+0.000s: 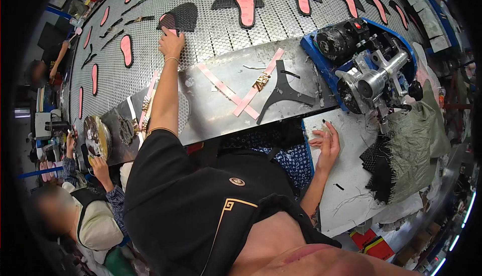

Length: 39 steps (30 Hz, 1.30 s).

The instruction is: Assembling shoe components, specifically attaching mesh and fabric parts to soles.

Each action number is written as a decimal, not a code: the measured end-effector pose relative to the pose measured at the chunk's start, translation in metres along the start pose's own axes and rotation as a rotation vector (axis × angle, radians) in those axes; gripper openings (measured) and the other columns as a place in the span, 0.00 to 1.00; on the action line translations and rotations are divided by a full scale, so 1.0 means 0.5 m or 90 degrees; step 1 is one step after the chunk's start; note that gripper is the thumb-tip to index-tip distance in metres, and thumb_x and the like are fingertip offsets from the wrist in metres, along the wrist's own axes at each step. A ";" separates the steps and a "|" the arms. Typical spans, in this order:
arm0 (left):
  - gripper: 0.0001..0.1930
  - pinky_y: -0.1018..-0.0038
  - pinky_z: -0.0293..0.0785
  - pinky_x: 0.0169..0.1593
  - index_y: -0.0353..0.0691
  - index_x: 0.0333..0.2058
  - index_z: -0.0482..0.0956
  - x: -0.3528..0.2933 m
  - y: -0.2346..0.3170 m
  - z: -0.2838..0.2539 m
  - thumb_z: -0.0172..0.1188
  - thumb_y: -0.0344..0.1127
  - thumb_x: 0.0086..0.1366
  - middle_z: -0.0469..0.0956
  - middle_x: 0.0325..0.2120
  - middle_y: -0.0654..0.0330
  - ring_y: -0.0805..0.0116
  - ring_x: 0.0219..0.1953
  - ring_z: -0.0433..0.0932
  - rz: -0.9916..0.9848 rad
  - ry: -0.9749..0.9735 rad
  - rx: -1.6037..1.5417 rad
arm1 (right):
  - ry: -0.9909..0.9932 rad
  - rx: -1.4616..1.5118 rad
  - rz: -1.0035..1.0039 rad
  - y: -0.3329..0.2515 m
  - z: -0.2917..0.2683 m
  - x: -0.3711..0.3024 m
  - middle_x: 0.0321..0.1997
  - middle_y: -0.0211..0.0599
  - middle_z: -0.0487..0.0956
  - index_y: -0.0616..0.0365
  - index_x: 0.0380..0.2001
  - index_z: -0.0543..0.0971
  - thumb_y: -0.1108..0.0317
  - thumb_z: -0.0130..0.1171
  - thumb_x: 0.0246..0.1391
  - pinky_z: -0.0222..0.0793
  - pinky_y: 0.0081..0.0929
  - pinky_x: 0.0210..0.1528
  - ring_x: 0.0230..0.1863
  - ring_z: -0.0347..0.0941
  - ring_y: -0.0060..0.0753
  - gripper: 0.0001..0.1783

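My left hand (171, 45) reaches out over the metal mesh surface and closes its fingers at the end of a pink insole (169, 21) with black edging. A black woven shoe upper (185, 16) lies against that insole, and the hand partly covers where the two meet. My right hand (327, 145) is low at the right, over a pale board (346, 195). Its fingers are slightly bent and apart. A small black scrap (324, 121) shows by a fingertip; whether it touches the finger I cannot tell.
Several pink insoles (245, 7) lie on the mesh conveyor (211, 35), some with black uppers. Pink straps (221, 84) with gold ornaments and a black Y-shaped piece (285, 92) rest on the metal table. A blue-based motor machine (369, 65) stands right. Another person (95, 215) works at left.
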<state>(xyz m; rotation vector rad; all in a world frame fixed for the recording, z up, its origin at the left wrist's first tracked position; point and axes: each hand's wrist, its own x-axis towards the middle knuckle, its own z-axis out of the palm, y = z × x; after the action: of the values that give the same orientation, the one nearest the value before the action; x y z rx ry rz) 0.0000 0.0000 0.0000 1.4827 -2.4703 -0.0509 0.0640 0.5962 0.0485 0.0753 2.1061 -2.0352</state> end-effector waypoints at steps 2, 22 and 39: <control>0.45 0.47 0.67 0.55 0.34 0.64 0.51 0.004 -0.004 -0.007 0.62 0.53 0.55 0.71 0.52 0.41 0.43 0.56 0.68 0.019 -0.025 -0.004 | 0.012 -0.024 -0.025 0.008 0.005 -0.003 0.37 0.44 0.81 0.60 0.58 0.69 0.64 0.45 0.66 0.70 0.16 0.27 0.23 0.76 0.23 0.20; 0.43 0.56 0.74 0.48 0.33 0.60 0.59 0.034 -0.057 -0.184 0.67 0.41 0.46 0.78 0.43 0.45 0.42 0.49 0.73 0.199 0.092 0.050 | 0.037 -0.077 -0.045 0.009 0.010 -0.005 0.34 0.39 0.81 0.63 0.55 0.71 0.70 0.47 0.65 0.71 0.16 0.27 0.23 0.76 0.21 0.18; 0.42 0.63 0.73 0.50 0.25 0.59 0.63 -0.047 -0.148 -0.368 0.64 0.41 0.46 0.78 0.45 0.41 0.49 0.46 0.79 0.101 -0.130 -0.240 | 0.019 -0.081 -0.043 0.012 0.003 -0.010 0.34 0.39 0.80 0.63 0.54 0.72 0.70 0.47 0.64 0.72 0.18 0.28 0.24 0.76 0.22 0.17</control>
<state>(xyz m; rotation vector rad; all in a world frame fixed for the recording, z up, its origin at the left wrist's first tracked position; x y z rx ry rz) 0.1185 0.0040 0.1610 1.1695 -2.5405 -0.6281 0.0703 0.5954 0.0437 0.0155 2.2798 -1.9420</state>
